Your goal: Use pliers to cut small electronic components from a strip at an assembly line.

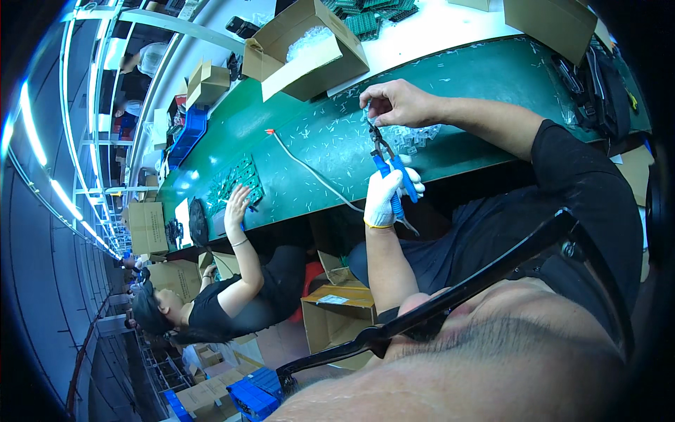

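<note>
My left hand (388, 195), in a white glove, is wrapped round the blue handles of a pair of pliers (383, 149). Their dark jaws point away from me, up to the fingertips of my bare right hand (397, 104). That hand pinches a small translucent piece (365, 112) at the jaws; its exact shape is too small to tell. Beside the pliers lies a pile of clear plastic parts (416, 136) on the green tabletop (464, 91). Below the glove a thin metal tip (408, 226) sticks out, of a thing I cannot make out.
White offcuts litter the tabletop. A pale cable (302, 163) with an orange-red end crosses it. An open carton (309, 60) stands at the back, near green circuit boards (362, 24). A co-worker (225, 295) at my left reaches over more boards (242, 179). A black bag (598, 95) lies far right.
</note>
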The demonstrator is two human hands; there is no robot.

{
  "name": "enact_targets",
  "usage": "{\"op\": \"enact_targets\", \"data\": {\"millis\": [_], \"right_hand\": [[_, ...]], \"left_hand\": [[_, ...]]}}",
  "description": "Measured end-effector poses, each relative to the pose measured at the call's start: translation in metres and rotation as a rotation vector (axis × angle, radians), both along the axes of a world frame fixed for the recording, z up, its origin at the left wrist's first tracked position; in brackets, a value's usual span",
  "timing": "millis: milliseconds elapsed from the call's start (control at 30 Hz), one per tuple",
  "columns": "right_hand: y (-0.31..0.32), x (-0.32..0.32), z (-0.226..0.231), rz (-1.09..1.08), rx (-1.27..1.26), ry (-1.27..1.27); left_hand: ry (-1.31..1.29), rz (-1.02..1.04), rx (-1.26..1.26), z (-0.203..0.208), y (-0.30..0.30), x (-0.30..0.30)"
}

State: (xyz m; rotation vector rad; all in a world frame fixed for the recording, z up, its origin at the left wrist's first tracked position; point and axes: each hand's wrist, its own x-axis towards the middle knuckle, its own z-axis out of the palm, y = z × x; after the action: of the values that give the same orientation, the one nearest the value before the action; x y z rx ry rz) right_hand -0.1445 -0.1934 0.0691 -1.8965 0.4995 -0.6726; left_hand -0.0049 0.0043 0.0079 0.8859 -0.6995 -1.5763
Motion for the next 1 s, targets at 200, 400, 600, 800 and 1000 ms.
{"op": "enact_targets", "data": {"millis": [200,400,600,800,1000], "right_hand": [[-0.002,-0.005,0.001,0.015,-0.022,-0.008],[-0.002,-0.006,0.005,0.014,0.026,-0.065],[-0.012,-0.008,0.004,0.004,-0.094,-0.014],[-0.056,-0.016,-0.026,0.151,-0.347,0.435],[-0.056,-0.003,-0.038,0.0,-0.445,0.346]], "left_hand": [[-0.15,0.045,0.039,0.007,0.001,-0.004],[-0.086,0.1,0.002,0.006,0.0,-0.002],[0.064,0.086,0.01,-0.012,-0.005,0.01],[0.142,0.097,0.007,-0.009,-0.005,0.009],[0.125,0.105,0.016,-0.008,-0.005,0.008]]}}
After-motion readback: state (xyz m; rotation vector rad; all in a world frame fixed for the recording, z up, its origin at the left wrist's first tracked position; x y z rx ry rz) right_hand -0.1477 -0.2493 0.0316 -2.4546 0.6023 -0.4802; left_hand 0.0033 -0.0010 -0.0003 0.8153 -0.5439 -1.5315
